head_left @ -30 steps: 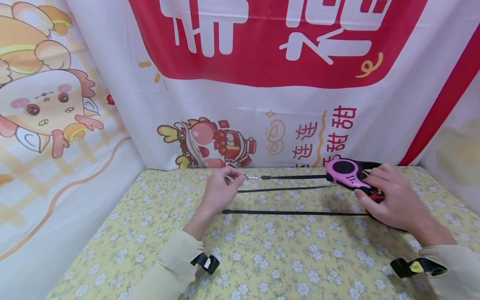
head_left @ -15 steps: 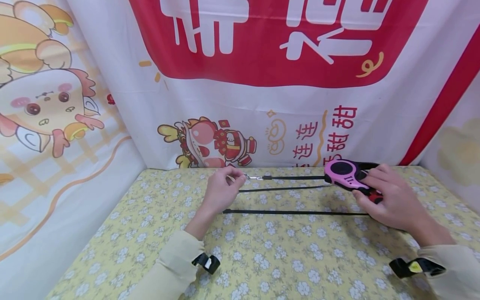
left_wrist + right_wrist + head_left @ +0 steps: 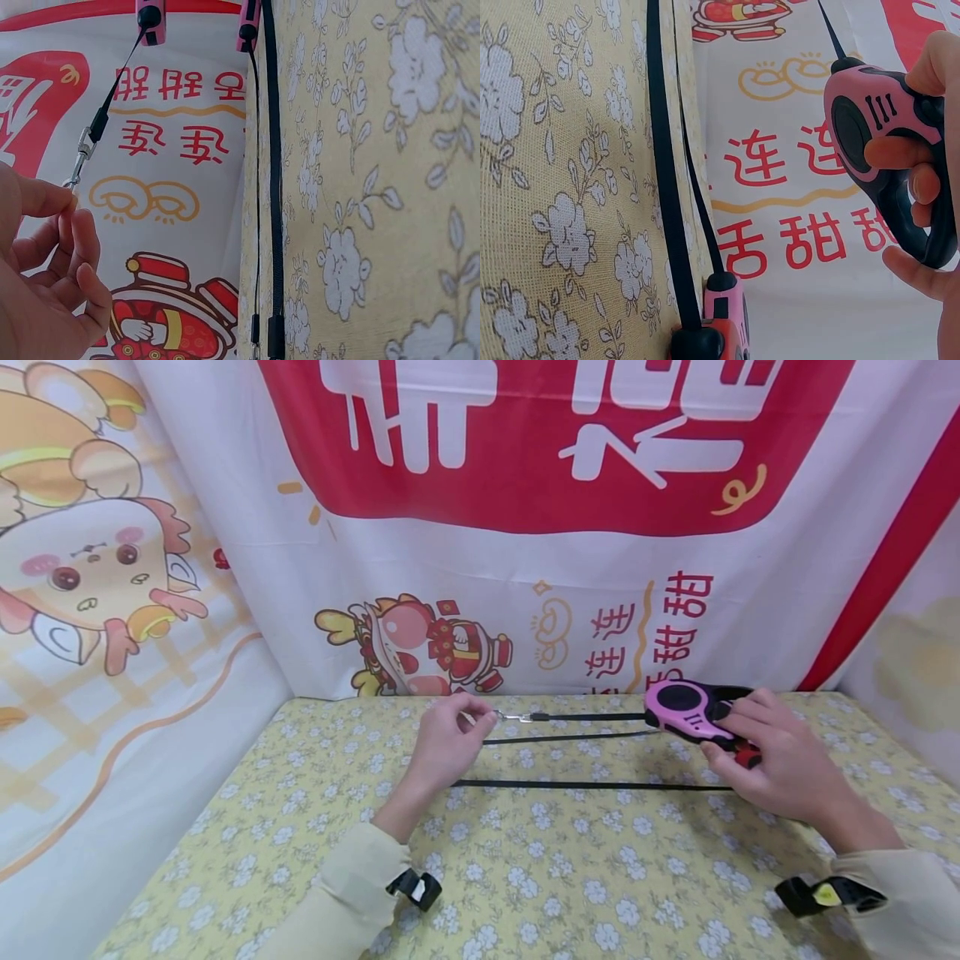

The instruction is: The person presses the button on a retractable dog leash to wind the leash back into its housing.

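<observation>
My right hand [image 3: 783, 760] grips a pink and black retractable dog leash [image 3: 677, 699] by its handle, above the far right of the table. From its nose a short black strap [image 3: 592, 717] runs left to a silver snap hook [image 3: 81, 156]. My left hand [image 3: 448, 739] pinches the end of that hook between thumb and finger. Beneath lie two more retractable leashes, their cords drawn out. In the right wrist view one has a pink case [image 3: 736, 304] and the other a red one [image 3: 718, 330]. My right hand partly hides them in the head view.
A yellow floral cloth [image 3: 592, 868] covers the table. At its back edge hangs a white and red printed curtain [image 3: 480, 560], with more printed cloth [image 3: 217, 693] on the left. Two black cords [image 3: 592, 786] lie across the table between my hands.
My right hand has shifted slightly left with the pink leash. My left hand has drifted a little to the right, with the hook still pinched.
</observation>
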Available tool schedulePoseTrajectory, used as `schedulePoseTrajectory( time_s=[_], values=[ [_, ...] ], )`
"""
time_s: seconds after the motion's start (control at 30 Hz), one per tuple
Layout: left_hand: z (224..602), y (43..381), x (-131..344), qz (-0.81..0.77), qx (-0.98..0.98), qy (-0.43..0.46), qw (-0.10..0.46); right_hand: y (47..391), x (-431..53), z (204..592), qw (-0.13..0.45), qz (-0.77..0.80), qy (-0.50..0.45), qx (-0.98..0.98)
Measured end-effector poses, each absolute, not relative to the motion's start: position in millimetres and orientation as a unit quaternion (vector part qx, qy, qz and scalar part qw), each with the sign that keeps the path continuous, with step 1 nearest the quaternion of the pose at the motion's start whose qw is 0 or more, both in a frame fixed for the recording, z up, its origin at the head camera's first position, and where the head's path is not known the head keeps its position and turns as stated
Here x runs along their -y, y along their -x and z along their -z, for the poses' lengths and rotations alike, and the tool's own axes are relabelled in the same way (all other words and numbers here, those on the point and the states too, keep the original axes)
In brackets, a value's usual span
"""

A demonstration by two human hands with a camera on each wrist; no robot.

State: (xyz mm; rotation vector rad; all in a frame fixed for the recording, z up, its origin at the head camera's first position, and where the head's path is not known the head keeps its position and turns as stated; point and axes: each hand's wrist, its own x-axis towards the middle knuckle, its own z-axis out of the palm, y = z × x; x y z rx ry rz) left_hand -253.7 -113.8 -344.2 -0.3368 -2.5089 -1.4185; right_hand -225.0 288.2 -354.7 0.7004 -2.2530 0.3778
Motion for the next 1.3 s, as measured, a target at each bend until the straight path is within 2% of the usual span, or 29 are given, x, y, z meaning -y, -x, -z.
schedulePoseTrajectory(
  time_s=[0.4,1.0,1.3],
  values=[
    [346.4,252.5,109.7,0.479,0.863,0.114,0.112,224.6,-287.1,356.7,0.363,-0.144,-0.268,0.881],
    [348.6,250.3,107.2,0.480,0.863,0.118,0.103,228.7,-284.3,358.4,0.376,-0.159,-0.314,0.857],
    [349.3,250.0,105.1,0.483,0.860,0.125,0.108,225.8,-279.1,356.5,0.358,-0.145,-0.301,0.872]
  ],
)
